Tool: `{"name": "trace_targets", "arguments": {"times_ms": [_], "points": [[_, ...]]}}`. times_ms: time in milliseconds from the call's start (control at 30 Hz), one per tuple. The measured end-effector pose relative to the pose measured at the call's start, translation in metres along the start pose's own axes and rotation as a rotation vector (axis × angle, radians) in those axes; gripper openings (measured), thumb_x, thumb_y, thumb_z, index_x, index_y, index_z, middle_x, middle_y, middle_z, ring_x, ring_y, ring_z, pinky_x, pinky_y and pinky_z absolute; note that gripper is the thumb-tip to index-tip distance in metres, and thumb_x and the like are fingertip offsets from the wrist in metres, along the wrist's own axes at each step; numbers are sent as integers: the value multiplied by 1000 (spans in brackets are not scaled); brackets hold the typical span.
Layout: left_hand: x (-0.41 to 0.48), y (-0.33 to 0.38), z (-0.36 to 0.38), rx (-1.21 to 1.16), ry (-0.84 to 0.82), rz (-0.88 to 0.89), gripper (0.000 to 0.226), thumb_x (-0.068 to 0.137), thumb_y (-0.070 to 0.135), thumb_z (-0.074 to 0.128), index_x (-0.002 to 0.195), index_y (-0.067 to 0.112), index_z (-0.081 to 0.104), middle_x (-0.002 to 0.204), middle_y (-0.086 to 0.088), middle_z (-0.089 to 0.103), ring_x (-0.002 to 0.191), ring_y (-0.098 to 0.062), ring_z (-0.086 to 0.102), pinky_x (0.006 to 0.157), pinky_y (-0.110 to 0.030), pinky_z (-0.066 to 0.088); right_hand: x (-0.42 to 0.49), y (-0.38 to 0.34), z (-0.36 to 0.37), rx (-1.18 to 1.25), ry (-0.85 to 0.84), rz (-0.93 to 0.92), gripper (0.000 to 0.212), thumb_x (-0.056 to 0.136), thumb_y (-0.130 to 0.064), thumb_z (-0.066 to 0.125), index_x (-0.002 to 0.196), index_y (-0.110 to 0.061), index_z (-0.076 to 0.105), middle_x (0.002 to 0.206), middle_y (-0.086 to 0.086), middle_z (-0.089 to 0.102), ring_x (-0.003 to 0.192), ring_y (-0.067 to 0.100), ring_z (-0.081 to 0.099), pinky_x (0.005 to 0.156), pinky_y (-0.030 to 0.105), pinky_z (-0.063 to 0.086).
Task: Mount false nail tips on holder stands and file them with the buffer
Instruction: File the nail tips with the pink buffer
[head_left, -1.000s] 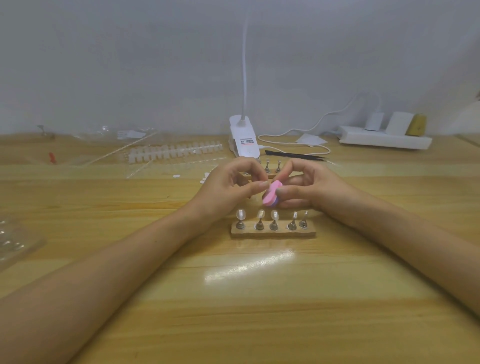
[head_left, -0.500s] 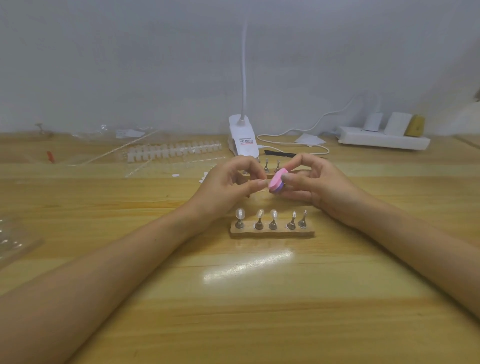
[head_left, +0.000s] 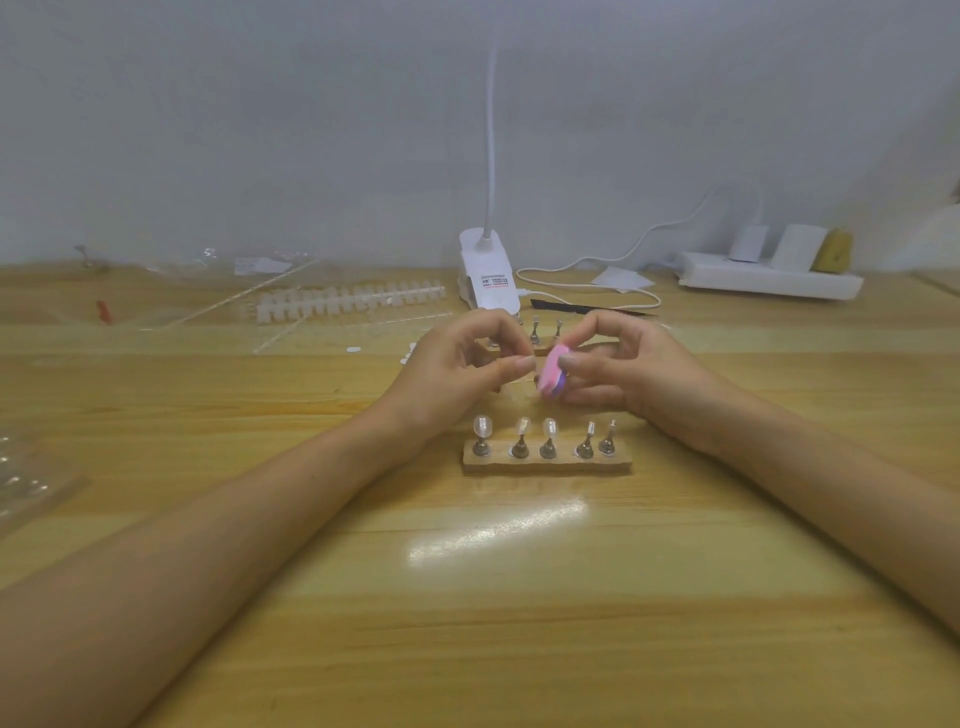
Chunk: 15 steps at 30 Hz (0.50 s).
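Right hand (head_left: 628, 374) pinches pink buffer (head_left: 550, 371) | left hand (head_left: 457, 374) curled, contents hidden | buffer likely light, spongy (grip its edges)

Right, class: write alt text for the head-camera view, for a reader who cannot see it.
A right hand pinches a small pink oval buffer beside the curled fingers of the left hand, over a wooden table. Nearer the viewer, a wooden base holds five metal stands, at least three bearing clear nail tips.

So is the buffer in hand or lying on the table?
In hand: the right hand pinches the pink buffer between thumb and fingers, clear of the table.
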<state>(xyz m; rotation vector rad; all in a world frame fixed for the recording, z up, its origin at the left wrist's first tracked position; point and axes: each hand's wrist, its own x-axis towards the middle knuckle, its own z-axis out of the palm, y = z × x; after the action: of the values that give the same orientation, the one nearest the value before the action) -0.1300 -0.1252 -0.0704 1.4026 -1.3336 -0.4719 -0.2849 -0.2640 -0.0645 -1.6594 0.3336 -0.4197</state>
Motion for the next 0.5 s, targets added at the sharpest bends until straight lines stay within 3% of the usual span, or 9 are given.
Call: {"name": "trace_targets", "arguments": {"times_ms": [67,200,300,400,500], "points": [[0,1,0,29,-9,19,11,90,5,67,81,11,63,87,-5,61,72,-3,56,65,-17,45,0,0,3,-75,-49,12,21,82,-21,74,96,-11,63,99,18,76,95,31,74,81,32,60],[0,1,0,17,-17,15,14,90,4,67,80,14,63,87,-6,61,75,-6,57,64,-17,46,1,0,-1,78,53,-17,22,83,-20,71,98,-9,61,98,20,75,91,28,74,78,30,60],[0,1,0,11,-13,8,13,91,5,66,80,13,63,88,-7,61,74,-6,56,65,-18,45,1,2,2,-42,-53,5,20,82,-21,74,96,-12,64,101,18,76,94,28,75,79,31,60],[0,1,0,32,-36,-4,15,90,8,68,79,17,64,88,-3,63,75,-10,56,65,-18,45,3,3,-1,83,62,-32,22,81,-18,72,97,-9,61,99,19,76,94,28,75,81,32,60],[1,0,-1,-14,-12,-31,12,90,8,68,81,15,64,91,-14,62,75,-17,56,64,-20,46,3,3,-3,64,-18,-6,19,82,-15,73,95,-9,60,101,20,75,96,29,74,84,34,60]]}}
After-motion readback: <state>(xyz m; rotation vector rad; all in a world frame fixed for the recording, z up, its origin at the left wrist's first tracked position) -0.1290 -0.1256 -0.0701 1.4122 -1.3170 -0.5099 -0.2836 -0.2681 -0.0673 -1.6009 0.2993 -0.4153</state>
